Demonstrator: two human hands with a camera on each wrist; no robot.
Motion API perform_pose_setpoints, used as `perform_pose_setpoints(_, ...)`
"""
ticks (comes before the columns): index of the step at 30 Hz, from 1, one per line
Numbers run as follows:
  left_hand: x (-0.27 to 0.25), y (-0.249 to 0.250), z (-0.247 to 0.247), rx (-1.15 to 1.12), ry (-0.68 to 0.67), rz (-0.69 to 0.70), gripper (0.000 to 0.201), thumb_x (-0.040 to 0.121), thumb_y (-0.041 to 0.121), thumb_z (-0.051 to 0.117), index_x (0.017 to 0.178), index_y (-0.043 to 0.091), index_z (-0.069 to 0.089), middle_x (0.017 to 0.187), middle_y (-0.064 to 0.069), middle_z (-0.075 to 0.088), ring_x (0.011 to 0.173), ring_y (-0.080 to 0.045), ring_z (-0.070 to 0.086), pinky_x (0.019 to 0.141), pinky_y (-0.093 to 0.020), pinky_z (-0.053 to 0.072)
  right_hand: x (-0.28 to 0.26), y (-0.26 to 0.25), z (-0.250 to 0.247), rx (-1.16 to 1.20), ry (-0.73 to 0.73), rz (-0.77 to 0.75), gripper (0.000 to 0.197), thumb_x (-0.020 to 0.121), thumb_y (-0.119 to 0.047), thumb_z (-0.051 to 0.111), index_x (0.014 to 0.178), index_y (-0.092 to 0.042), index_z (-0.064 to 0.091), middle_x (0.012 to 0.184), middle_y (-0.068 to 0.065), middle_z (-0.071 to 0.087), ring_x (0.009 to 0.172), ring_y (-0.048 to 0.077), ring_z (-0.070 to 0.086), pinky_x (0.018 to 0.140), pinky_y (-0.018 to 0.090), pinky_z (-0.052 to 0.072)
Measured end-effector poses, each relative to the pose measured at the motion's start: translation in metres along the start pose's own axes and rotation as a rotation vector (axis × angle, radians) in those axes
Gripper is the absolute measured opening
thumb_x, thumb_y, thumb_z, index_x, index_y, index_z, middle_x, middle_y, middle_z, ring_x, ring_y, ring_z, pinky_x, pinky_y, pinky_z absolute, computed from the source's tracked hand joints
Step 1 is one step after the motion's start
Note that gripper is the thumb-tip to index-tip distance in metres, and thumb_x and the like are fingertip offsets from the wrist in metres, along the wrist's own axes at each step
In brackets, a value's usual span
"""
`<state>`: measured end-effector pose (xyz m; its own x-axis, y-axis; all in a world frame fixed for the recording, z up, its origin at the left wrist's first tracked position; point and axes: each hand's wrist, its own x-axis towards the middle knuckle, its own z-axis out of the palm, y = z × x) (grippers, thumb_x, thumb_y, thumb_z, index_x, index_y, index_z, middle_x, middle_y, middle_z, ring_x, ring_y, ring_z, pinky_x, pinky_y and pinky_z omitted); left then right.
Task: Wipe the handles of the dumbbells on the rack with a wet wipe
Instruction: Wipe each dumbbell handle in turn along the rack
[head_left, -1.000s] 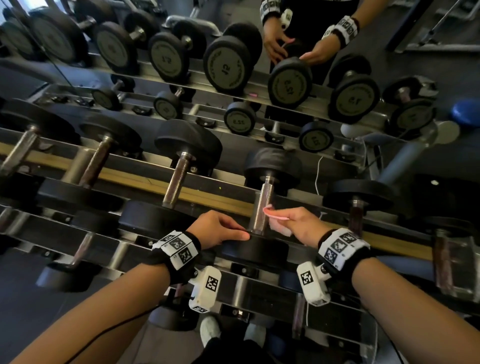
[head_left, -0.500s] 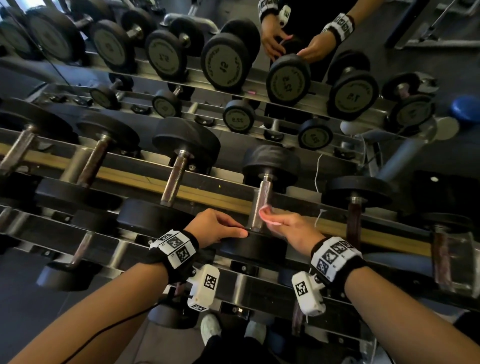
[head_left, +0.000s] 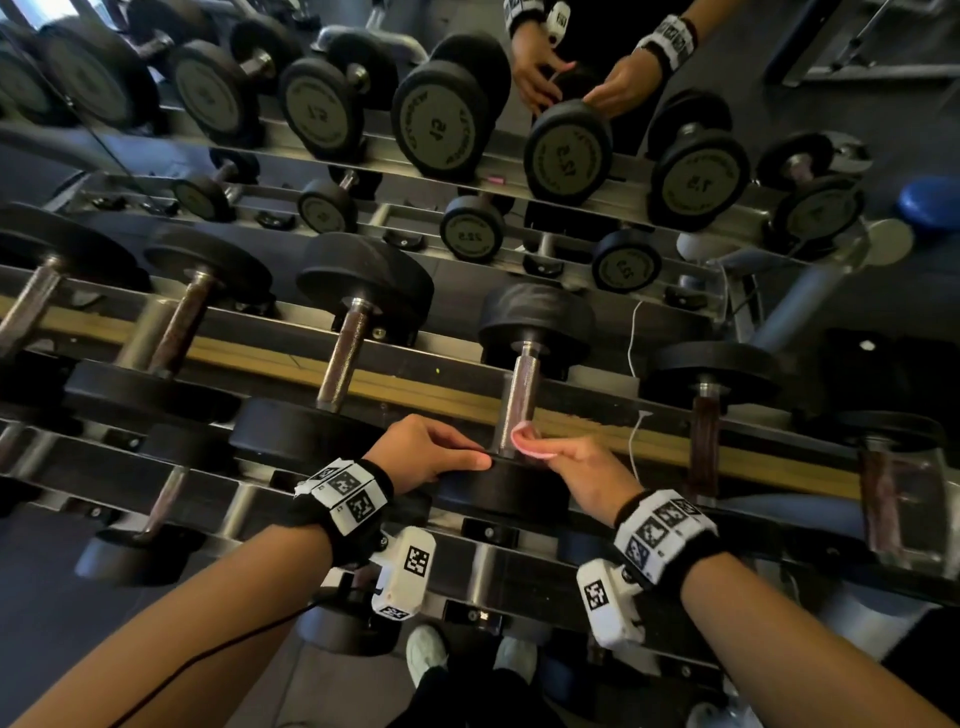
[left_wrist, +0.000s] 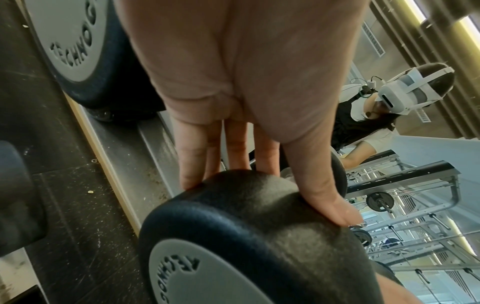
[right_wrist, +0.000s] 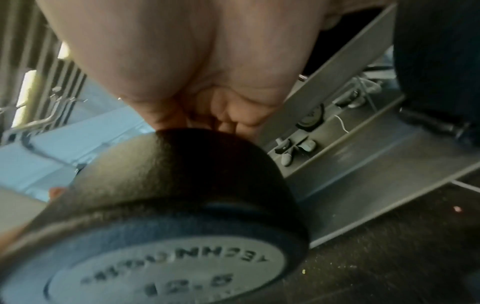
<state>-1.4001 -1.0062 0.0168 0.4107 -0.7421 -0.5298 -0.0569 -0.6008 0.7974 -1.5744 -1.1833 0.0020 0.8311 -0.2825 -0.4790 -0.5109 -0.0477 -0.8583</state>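
Note:
A dumbbell with a steel handle (head_left: 519, 400) lies on the rack's top tier, its near black head (head_left: 498, 488) just in front of me. My left hand (head_left: 467, 452) rests on that head (left_wrist: 246, 226), fingers straight over its far edge and thumb (left_wrist: 327, 197) along the top. My right hand (head_left: 540, 447) pinches a pink wet wipe (head_left: 530, 441) against the handle's near end. In the right wrist view the head marked 12.5 (right_wrist: 182, 205) hides the fingers and the wipe.
More dumbbells lie on both sides, one at the left (head_left: 345, 358) and one at the right (head_left: 706, 441). A lower tier (head_left: 161, 504) holds smaller ones. A mirror behind the rack (head_left: 566, 150) repeats the weights and my hands. My shoes (head_left: 426, 652) stand below.
My right hand has shifted the wipe slightly left and down at the handle's near end. My left hand has stayed on the dumbbell head.

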Motion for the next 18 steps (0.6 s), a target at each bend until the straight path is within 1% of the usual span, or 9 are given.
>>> perform_pose_setpoints(2, 0.001, -0.001, 0.0, 0.007, -0.015, 0.0, 0.058, 0.044, 0.072, 0.077, 0.091, 0.038, 0.079, 0.091, 0.013, 0.076, 0.091, -0.005, 0.071, 0.09, -0.035, 0.058, -0.003, -0.009, -0.006, -0.011, -0.017, 0.007, 0.022, 0.085, -0.053, 0.064, 0.098, -0.041, 0.077, 0.102, -0.019, 0.074, 0.101, 0.0, 0.066, 0.088, 0.018, 0.046)
perform_pose_setpoints(4, 0.001, -0.003, 0.001, -0.016, -0.016, 0.014, 0.058, 0.044, 0.072, 0.078, 0.092, 0.038, 0.079, 0.092, 0.012, 0.077, 0.092, -0.006, 0.071, 0.092, -0.037, 0.057, 0.003, -0.021, -0.019, -0.038, 0.082, -0.076, 0.016, 0.091, -0.032, 0.063, 0.092, -0.035, 0.079, 0.097, -0.014, 0.075, 0.099, 0.006, 0.068, 0.091, 0.018, 0.048)
perform_pose_setpoints(5, 0.0, -0.004, 0.002, -0.037, -0.012, 0.02, 0.059, 0.044, 0.071, 0.079, 0.092, 0.037, 0.079, 0.093, 0.011, 0.077, 0.093, -0.006, 0.071, 0.093, -0.037, 0.057, 0.006, -0.028, -0.027, -0.051, 0.158, -0.128, 0.023, 0.094, -0.023, 0.06, 0.092, -0.036, 0.079, 0.098, -0.014, 0.075, 0.1, 0.008, 0.067, 0.091, 0.014, 0.047)
perform_pose_setpoints(8, -0.003, -0.007, 0.005, -0.074, 0.01, 0.025, 0.058, 0.046, 0.068, 0.08, 0.095, 0.036, 0.079, 0.096, 0.011, 0.077, 0.094, -0.005, 0.071, 0.094, -0.035, 0.056, 0.018, -0.047, -0.044, -0.206, 0.278, -0.248, 0.034, 0.097, -0.013, 0.05, 0.116, -0.032, 0.071, 0.121, -0.013, 0.067, 0.118, 0.008, 0.059, 0.098, 0.007, 0.037)
perform_pose_setpoints(10, -0.003, -0.007, 0.005, -0.077, 0.021, 0.019, 0.06, 0.045, 0.069, 0.079, 0.095, 0.036, 0.079, 0.095, 0.012, 0.076, 0.094, -0.003, 0.071, 0.093, -0.033, 0.056, 0.029, -0.054, -0.046, -0.449, 0.225, -0.226, 0.043, 0.098, -0.008, 0.044, 0.13, -0.029, 0.063, 0.138, -0.007, 0.058, 0.131, 0.012, 0.05, 0.112, 0.019, 0.032)
perform_pose_setpoints(12, -0.003, -0.006, 0.004, -0.069, 0.03, 0.007, 0.063, 0.043, 0.07, 0.079, 0.096, 0.036, 0.079, 0.095, 0.014, 0.076, 0.094, -0.001, 0.07, 0.092, -0.03, 0.056, 0.039, -0.059, -0.04, -0.614, 0.133, -0.185, 0.051, 0.099, -0.003, 0.039, 0.141, -0.027, 0.052, 0.149, 0.001, 0.048, 0.138, 0.019, 0.043, 0.118, 0.03, 0.027)
perform_pose_setpoints(15, -0.003, -0.008, 0.005, -0.07, 0.058, -0.006, 0.049, 0.053, 0.062, 0.083, 0.095, 0.037, 0.079, 0.093, 0.016, 0.076, 0.093, 0.0, 0.069, 0.091, -0.026, 0.055, 0.04, -0.059, -0.027, -0.795, -0.002, -0.179, 0.06, 0.097, 0.005, 0.037, 0.151, -0.02, 0.034, 0.155, 0.006, 0.039, 0.141, 0.022, 0.04, 0.119, 0.032, 0.026)
perform_pose_setpoints(17, -0.004, -0.01, 0.006, -0.075, 0.086, -0.015, 0.036, 0.062, 0.053, 0.085, 0.094, 0.037, 0.079, 0.092, 0.018, 0.075, 0.092, 0.002, 0.069, 0.089, -0.023, 0.055, 0.033, -0.053, -0.024, -0.841, -0.031, -0.196, 0.062, 0.095, 0.006, 0.039, 0.152, -0.019, 0.033, 0.155, 0.002, 0.038, 0.142, 0.018, 0.038, 0.12, 0.036, 0.025)
perform_pose_setpoints(18, -0.004, -0.011, 0.006, -0.073, 0.095, -0.015, 0.034, 0.063, 0.052, 0.085, 0.094, 0.038, 0.079, 0.091, 0.019, 0.075, 0.091, 0.004, 0.068, 0.087, -0.021, 0.054, 0.028, -0.051, -0.023, -0.81, -0.046, -0.202, 0.058, 0.097, 0.002, 0.041, 0.15, -0.022, 0.038, 0.154, -0.003, 0.039, 0.141, 0.012, 0.038, 0.12, 0.033, 0.025)
